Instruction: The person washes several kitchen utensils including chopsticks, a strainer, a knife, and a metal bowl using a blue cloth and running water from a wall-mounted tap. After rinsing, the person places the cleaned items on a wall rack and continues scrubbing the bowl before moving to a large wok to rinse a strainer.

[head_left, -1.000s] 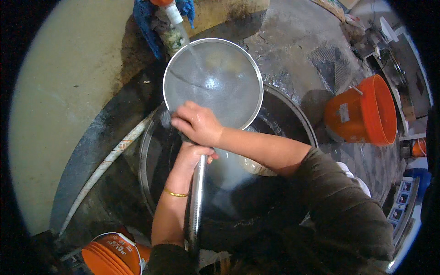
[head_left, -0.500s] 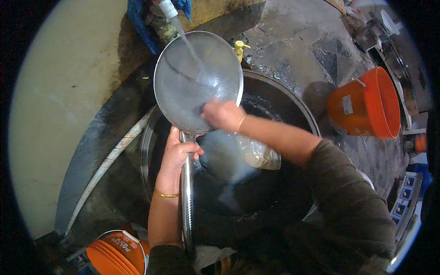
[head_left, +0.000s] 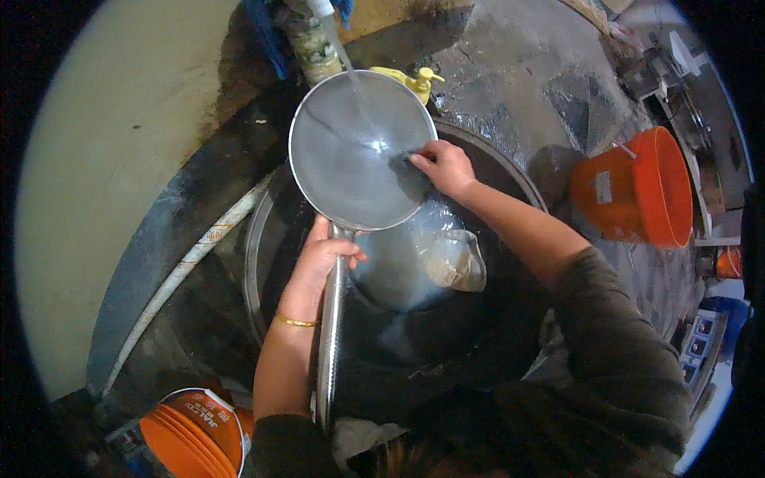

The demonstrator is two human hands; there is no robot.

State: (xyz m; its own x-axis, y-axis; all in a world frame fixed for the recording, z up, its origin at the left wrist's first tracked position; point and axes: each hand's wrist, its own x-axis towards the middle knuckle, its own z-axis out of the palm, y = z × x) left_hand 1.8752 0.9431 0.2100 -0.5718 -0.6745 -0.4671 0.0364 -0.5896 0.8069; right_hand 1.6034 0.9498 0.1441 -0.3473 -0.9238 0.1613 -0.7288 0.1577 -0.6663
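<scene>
A large round mesh strainer [head_left: 360, 151] sits in the upper middle of the frame, tilted over a big dark wok [head_left: 398, 319] that fills the centre. The left hand [head_left: 319, 267] is clenched around the strainer's long metal handle [head_left: 331, 334], just below the rim, with a thin gold bangle [head_left: 296, 322] on the wrist. The handle runs straight down toward the lower edge of the frame.

The right hand [head_left: 445, 167] rests on the right inner side of the mesh, its fingers [head_left: 420, 159] pressed on a small dark pad [head_left: 401, 162] against the mesh. A thin stream of water [head_left: 351, 76] falls from a tap [head_left: 315, 36] at the top of the frame into the strainer.

Cloudy water and a crumpled clear plastic bag [head_left: 456, 261] lie in the bottom of the wok, below the right forearm. A yellow nozzle [head_left: 414, 80] shows just behind the strainer's upper right rim. An orange bucket [head_left: 637, 187] stands well apart at the right, on the wet grey bench [head_left: 510, 72]. Another orange bucket with a white rim [head_left: 191, 434] is at the lower left. A pale hose [head_left: 183, 271] curves along the left side of the wok.
</scene>
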